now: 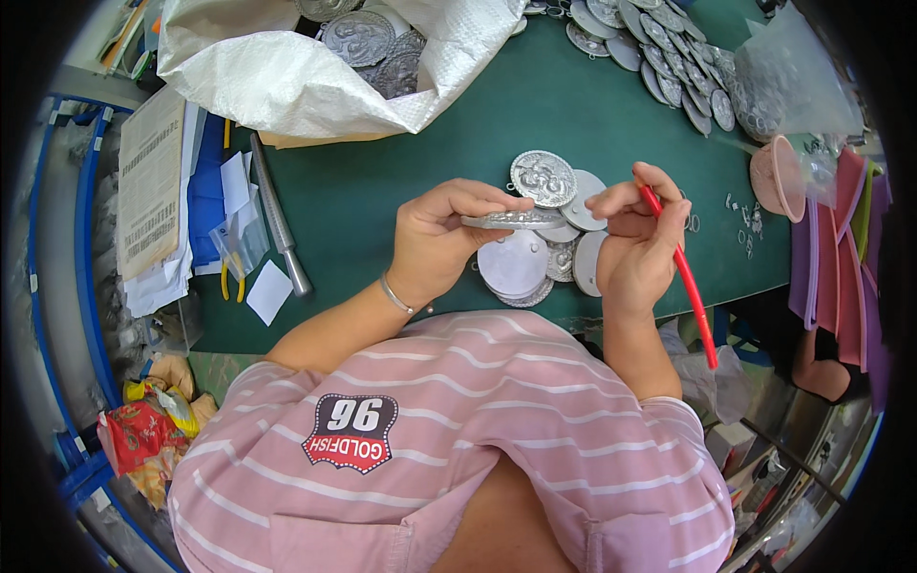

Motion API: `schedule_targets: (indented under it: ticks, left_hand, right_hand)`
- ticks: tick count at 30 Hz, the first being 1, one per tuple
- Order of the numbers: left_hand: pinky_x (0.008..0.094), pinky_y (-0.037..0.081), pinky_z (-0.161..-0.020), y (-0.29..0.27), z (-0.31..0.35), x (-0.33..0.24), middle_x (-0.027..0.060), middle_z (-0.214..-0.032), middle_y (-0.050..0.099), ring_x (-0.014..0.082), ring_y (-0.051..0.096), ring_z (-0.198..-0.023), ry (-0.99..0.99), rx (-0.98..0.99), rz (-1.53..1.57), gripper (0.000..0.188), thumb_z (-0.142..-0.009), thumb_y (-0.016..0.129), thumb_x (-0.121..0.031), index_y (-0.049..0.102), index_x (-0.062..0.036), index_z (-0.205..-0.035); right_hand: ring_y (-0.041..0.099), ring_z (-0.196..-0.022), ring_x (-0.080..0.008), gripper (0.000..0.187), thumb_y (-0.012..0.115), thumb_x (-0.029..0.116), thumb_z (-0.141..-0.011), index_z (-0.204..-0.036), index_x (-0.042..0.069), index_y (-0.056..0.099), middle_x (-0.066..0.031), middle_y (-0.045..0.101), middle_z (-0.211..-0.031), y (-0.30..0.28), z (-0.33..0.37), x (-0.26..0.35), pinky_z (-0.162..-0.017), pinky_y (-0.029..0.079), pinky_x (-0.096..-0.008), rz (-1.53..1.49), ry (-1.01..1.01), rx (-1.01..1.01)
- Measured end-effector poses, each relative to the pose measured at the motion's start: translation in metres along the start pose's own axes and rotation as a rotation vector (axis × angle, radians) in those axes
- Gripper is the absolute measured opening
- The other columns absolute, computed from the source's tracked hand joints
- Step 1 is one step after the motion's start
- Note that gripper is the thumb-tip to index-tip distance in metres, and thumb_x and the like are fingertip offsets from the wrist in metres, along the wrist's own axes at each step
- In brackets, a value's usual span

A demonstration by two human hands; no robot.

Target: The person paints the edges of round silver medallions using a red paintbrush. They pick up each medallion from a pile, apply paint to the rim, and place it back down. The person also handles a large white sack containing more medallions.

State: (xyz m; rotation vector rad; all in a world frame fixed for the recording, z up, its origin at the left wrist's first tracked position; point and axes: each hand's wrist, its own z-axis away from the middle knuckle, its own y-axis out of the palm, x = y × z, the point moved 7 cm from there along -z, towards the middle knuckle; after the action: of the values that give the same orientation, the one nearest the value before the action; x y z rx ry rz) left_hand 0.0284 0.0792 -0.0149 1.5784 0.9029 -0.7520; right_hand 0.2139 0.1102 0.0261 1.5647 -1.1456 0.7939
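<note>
My left hand pinches a round silver medallion, tilted so mostly its edge shows. Facing it, my right hand is curled around a red-handled tool, whose handle slants down to the right; the tool's working end is hidden by the hand. Beneath and between both hands, several silver discs lie in a loose overlapping pile, some with their plain backs up. One embossed medallion rests face up at the far side of this pile, with a small loop at its rim.
A white woven sack of medallions stands far left, and a heap of medallions lies far right. Near the right edge are a pink cup, a clear plastic bag and small metal rings. Left lie a tapered metal rod and papers.
</note>
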Motion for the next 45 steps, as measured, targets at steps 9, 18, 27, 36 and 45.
schedule_targets:
  ticks: [9, 18, 27, 36, 45]
  left_hand:
    - [0.045, 0.049, -0.091, 0.007, -0.003, -0.005, 0.0209, -0.104, 0.06, 0.038, 0.056, -0.105, 0.089, 0.098, -0.008, 0.014, -0.075, 0.063, 0.007, 0.059, -0.0034, -0.084]
    - [0.0428, 0.05, -0.089, 0.006, -0.004, -0.013, 0.0194, -0.102, 0.062, 0.0357, 0.056, -0.106, 0.156, 0.059, -0.067, 0.015, -0.075, 0.064, 0.006, 0.059, -0.004, -0.085]
    - [0.0254, 0.047, -0.063, 0.008, 0.0, -0.039, 0.0112, -0.087, 0.066, 0.0158, 0.059, -0.072, 0.294, -0.04, -0.732, 0.022, -0.068, 0.07, 0.007, 0.066, -0.0008, -0.089]
    - [0.0276, 0.044, -0.065, 0.018, 0.003, -0.049, 0.0081, -0.082, 0.067, 0.0185, 0.059, -0.069, 0.442, 0.036, -0.851, 0.025, -0.064, 0.069, 0.007, 0.066, -0.0034, -0.087]
    - [0.0276, 0.044, -0.065, 0.019, 0.004, -0.051, 0.0081, -0.084, 0.067, 0.0181, 0.059, -0.07, 0.449, 0.034, -0.815, 0.026, -0.064, 0.069, 0.008, 0.066, -0.0031, -0.087]
  right_hand:
    - [0.051, -0.064, -0.0169, 0.024, 0.041, 0.013, -0.092, -0.103, -0.007, 0.049, -0.0099, 0.053, -0.073, 0.014, 0.004, 0.003, -0.067, 0.048, -0.0308, -0.229, 0.059, 0.042]
    - [0.061, -0.075, -0.0203, 0.022, 0.04, 0.014, -0.094, -0.103, -0.005, 0.049, -0.017, 0.06, -0.089, 0.024, 0.007, 0.0, -0.072, 0.049, -0.0302, -0.15, 0.048, 0.055]
    - [0.047, -0.054, -0.0116, 0.013, 0.043, 0.011, -0.093, -0.094, -0.001, 0.046, -0.0101, 0.052, -0.067, 0.029, 0.019, 0.008, -0.054, 0.042, -0.0248, -0.064, -0.099, 0.166]
    - [0.045, -0.05, -0.0133, 0.014, 0.045, 0.007, -0.092, -0.079, 0.003, 0.04, -0.0088, 0.048, -0.059, 0.046, 0.022, 0.01, -0.05, 0.041, -0.0261, 0.04, -0.139, 0.166]
    - [0.044, -0.053, -0.0083, 0.015, 0.05, 0.004, -0.09, -0.077, 0.003, 0.041, -0.0068, 0.051, -0.063, 0.047, 0.022, 0.008, -0.05, 0.038, -0.022, 0.022, -0.161, 0.177]
